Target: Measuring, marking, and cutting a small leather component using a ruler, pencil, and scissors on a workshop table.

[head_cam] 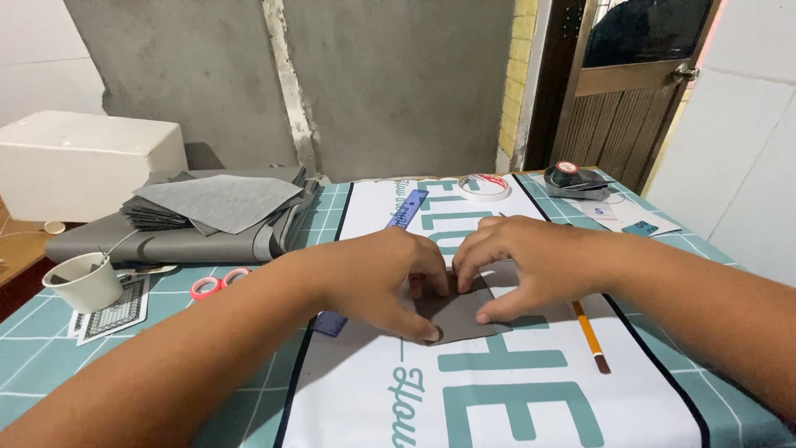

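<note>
On the tabletop, near its middle, a small grey piece of fabric lies flat on a white mat with teal lettering, and both hands press on it. Left hand rests over the piece's left side, its fingers curled down onto the cloth and the thumb pinning the lower edge. Right hand covers the upper right, fingers bent close together, thumb pressing the right-hand corner. Neither hand grips anything; both are held narrow and flat against the grey piece, fingertips nearly meeting over its top edge.

By its look the piece is thin, light and limp, likely to crease, slide on the smooth mat or shift under a loose touch, so it seems best held by pinning its edges and corners flat with fingertips rather than by lifting its middle.

A blue ruler runs under the left hand, and an orange pencil lies just beside the right wrist. Further back sit a roll of tape, a dark tape dispenser, a stack of grey fabric, a white foam box, a white cup and red-handled scissors
</note>
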